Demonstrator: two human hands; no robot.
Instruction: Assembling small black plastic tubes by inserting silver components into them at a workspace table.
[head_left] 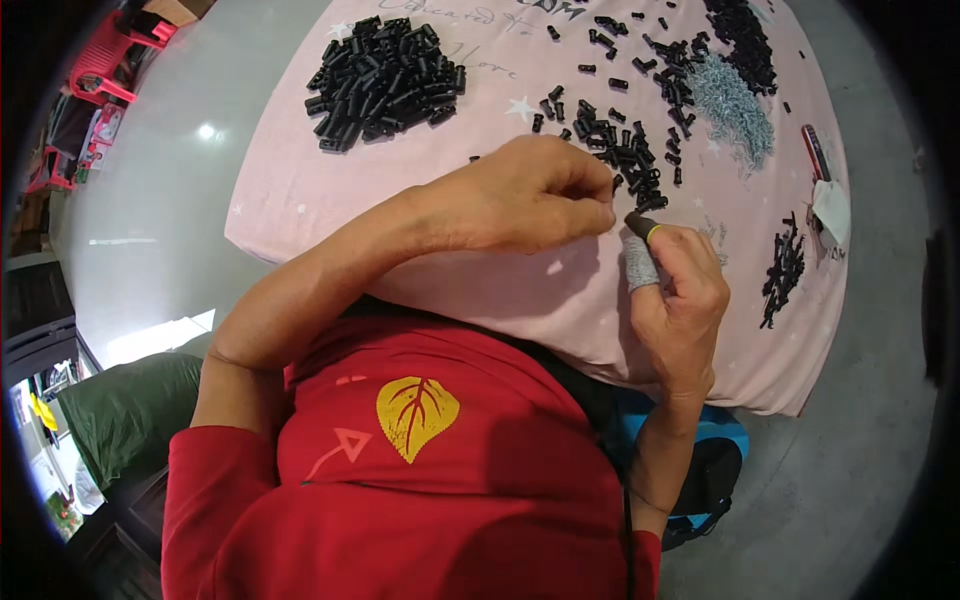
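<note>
My left hand (535, 195) is over the near middle of the table, its thumb and forefinger pinched together. Whatever it may hold is hidden. Just to its right is my right hand (685, 300), fingers curled, with a grey wrap (640, 264) on the thumb and a dark finger cover (642, 226) with a yellow edge on the forefinger. I cannot make out anything between those tips. Beyond both hands lie loose short black cylindrical parts (630, 150). A large heap of similar black parts (385, 82) sits at the far left.
A pink printed cloth (285, 190) covers the table. Toward the far right are a pile of small silvery pieces (733, 108) and a heap of small black pieces (742, 45). Thin black pieces (783, 270), a red-and-dark tool (815, 152) and a white item (830, 213) lie near the right edge.
</note>
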